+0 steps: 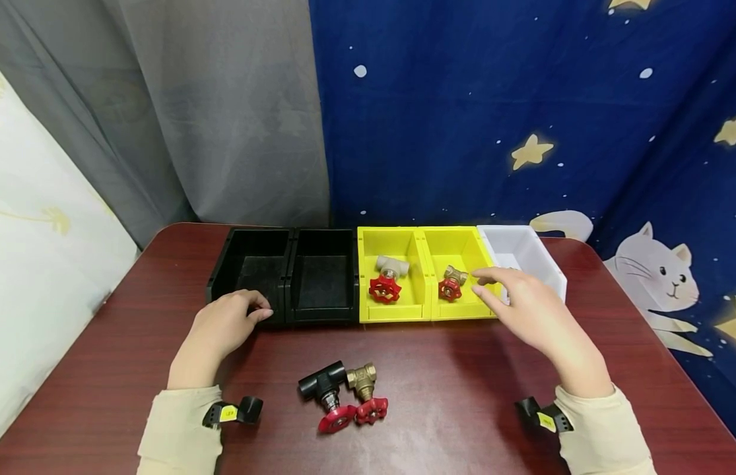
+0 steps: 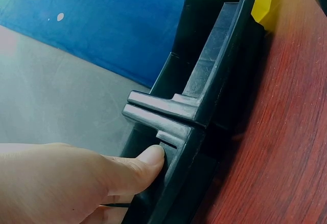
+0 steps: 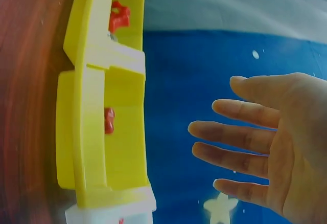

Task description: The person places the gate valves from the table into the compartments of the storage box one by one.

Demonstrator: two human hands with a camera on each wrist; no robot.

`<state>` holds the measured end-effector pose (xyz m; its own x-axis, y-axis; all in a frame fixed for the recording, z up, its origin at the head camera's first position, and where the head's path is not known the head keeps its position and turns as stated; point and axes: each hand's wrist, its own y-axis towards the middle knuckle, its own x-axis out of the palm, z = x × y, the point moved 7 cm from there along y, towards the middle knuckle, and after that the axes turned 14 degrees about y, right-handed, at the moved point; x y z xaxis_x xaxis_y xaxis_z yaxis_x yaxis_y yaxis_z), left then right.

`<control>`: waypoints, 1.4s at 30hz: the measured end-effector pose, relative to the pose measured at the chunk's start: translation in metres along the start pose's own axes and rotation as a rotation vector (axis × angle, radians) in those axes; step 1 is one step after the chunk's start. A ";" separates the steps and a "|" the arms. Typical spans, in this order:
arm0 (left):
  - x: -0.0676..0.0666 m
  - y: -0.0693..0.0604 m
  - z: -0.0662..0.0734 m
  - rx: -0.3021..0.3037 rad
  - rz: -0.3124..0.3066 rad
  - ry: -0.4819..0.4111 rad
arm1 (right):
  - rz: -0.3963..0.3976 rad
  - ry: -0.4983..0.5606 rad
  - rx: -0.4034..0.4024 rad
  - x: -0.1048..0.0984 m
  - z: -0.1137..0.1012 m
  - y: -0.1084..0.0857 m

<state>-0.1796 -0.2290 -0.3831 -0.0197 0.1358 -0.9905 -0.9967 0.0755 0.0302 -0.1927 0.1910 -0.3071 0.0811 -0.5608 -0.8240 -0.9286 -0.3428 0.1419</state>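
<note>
My left hand is over the front of the leftmost black bin, fingers loosely bent. In the left wrist view its thumb lies at the bin's front rim; the other fingers are mostly hidden. My right hand hovers with spread fingers above the right yellow bin, holding nothing. That bin contains a small brass valve with a red handwheel. In the left yellow bin lies a pale grey valve with a red handwheel.
On the table before the bins lie a black valve and a brass valve, both with red handwheels. A second black bin stands beside the yellow ones. At the row's right end, a white bin is partly behind my right hand.
</note>
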 end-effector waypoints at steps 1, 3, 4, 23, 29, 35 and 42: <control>0.000 0.000 0.000 0.000 -0.001 0.001 | 0.006 -0.006 0.013 -0.002 0.003 -0.001; 0.000 0.000 0.000 0.001 -0.003 0.001 | 0.017 -0.021 0.038 -0.007 0.009 -0.002; 0.000 0.000 0.000 0.002 -0.005 0.000 | 0.024 -0.029 0.051 -0.009 0.012 -0.003; 0.001 0.001 0.001 -0.005 -0.016 0.005 | 0.035 -0.032 0.207 -0.027 0.071 -0.004; 0.001 0.000 0.001 -0.006 -0.025 0.009 | 0.032 -0.030 0.205 -0.026 0.085 -0.004; 0.000 0.000 0.002 -0.001 -0.028 0.010 | -0.013 -0.012 0.259 -0.015 0.100 -0.001; 0.001 -0.001 0.000 0.008 -0.030 -0.004 | -0.052 -0.007 0.233 -0.002 0.110 0.002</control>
<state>-0.1790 -0.2293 -0.3845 0.0102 0.1375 -0.9905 -0.9961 0.0877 0.0019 -0.2345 0.2747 -0.3651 0.1290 -0.5418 -0.8306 -0.9819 -0.1871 -0.0305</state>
